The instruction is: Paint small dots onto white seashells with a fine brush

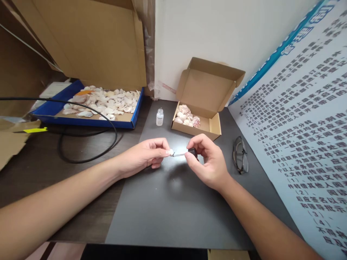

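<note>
Head view: vial (159, 117), box (195, 130) behind shell (171, 152); glasses (240, 155) beside.

A white wall (203, 36) stood at the far side of a dark wooden bench (40, 162); a printed poster (303, 126) leaned at the right, brown cardboard (89, 39) far left

Left hand (148, 156), right hand (208, 164); one bottle (159, 117); one tray (89, 122); one box (195, 130); one cable (115, 131)

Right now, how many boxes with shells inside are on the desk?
2. A blue box at the back left, and a small cardboard box at the back, beyond the right hand. More may be hidden outside the view.
</note>
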{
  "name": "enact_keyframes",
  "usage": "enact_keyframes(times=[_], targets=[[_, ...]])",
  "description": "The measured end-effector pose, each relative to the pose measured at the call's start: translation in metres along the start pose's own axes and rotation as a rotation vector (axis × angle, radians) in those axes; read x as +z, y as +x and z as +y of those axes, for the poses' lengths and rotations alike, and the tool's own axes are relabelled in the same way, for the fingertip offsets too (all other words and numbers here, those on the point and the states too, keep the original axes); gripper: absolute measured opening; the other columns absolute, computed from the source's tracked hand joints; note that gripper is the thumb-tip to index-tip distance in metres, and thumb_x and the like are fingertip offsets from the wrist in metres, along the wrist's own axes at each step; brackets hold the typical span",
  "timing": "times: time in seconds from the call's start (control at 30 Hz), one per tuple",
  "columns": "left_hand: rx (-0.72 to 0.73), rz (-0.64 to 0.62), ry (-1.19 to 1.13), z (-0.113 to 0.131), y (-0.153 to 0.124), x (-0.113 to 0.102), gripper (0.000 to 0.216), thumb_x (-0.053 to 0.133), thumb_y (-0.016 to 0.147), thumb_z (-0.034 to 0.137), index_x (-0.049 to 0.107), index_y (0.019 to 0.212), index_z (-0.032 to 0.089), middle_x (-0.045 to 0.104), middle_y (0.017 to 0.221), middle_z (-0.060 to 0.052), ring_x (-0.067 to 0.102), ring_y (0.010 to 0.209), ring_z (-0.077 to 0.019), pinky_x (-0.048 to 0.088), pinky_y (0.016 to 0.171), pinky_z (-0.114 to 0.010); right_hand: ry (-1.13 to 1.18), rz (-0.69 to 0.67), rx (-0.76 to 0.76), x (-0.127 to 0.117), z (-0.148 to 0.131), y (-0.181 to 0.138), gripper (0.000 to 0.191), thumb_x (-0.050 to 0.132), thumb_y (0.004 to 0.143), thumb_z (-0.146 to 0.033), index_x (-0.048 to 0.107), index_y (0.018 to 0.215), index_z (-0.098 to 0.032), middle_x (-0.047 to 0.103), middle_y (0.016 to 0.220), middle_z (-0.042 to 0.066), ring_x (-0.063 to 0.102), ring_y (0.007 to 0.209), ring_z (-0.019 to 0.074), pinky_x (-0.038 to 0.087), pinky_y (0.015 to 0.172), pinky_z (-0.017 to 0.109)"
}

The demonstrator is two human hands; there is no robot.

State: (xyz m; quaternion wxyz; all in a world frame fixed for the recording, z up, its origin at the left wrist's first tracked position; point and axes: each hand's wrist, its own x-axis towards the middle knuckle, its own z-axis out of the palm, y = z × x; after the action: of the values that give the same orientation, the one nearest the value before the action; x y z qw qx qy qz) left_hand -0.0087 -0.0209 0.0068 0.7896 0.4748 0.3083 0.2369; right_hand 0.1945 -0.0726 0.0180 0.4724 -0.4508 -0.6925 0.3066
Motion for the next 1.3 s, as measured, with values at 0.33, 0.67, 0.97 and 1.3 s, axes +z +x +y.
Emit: enact_keyframes(times=[0.33,0.67,0.97,1.3], targets=[[0.003,-0.005,0.002,0.0006,-0.0006,0.0005,0.021,0.072,0.083,0.027,0.056,0.073,0.016,0.040,0.063,0.005,0.034,0.056,-0.0069,0.030,0.052,-0.020,-0.039,0.040,-0.006,-0.0003,0.0015,0.0010,0.014,0.062,0.082,-0.016,0.051,0.084,-0.023,0.046,0.061,-0.009,0.042,0.050,0.0080,0.038,0.048,0.022],[-0.004,0.002,0.000,0.0016,-0.0014,0.0015,0.023,0.075,0.080,0.029,0.057,0.073,0.016,0.042,0.063,0.006,0.035,0.056,-0.0069,0.030,0.052,-0.020,-0.062,0.100,0.042,0.0017,0.0034,0.0023,0.013,0.064,0.085,-0.021,0.051,0.084,-0.023,0.044,0.059,-0.009,0.041,0.049,0.0084,0.038,0.048,0.023],[-0.012,0.006,-0.006,0.0013,-0.0014,0.0018,0.020,0.072,0.083,0.027,0.057,0.075,0.016,0.039,0.062,0.006,0.033,0.055,-0.0068,0.029,0.051,-0.020,-0.029,0.175,0.040,-0.0009,0.0033,0.0021,0.011,0.062,0.086,-0.020,0.052,0.085,-0.023,0.046,0.061,-0.008,0.043,0.051,0.0087,0.036,0.048,0.023],[-0.010,0.023,-0.024,0.0016,-0.0007,0.0027,0.021,0.072,0.082,0.027,0.056,0.074,0.016,0.039,0.062,0.006,0.032,0.055,-0.0071,0.030,0.051,-0.020,-0.065,0.147,0.078,0.0014,0.0039,0.0039,0.010,0.061,0.085,-0.021,0.052,0.082,-0.022,0.044,0.057,-0.009,0.040,0.050,0.0086,0.036,0.048,0.023]])
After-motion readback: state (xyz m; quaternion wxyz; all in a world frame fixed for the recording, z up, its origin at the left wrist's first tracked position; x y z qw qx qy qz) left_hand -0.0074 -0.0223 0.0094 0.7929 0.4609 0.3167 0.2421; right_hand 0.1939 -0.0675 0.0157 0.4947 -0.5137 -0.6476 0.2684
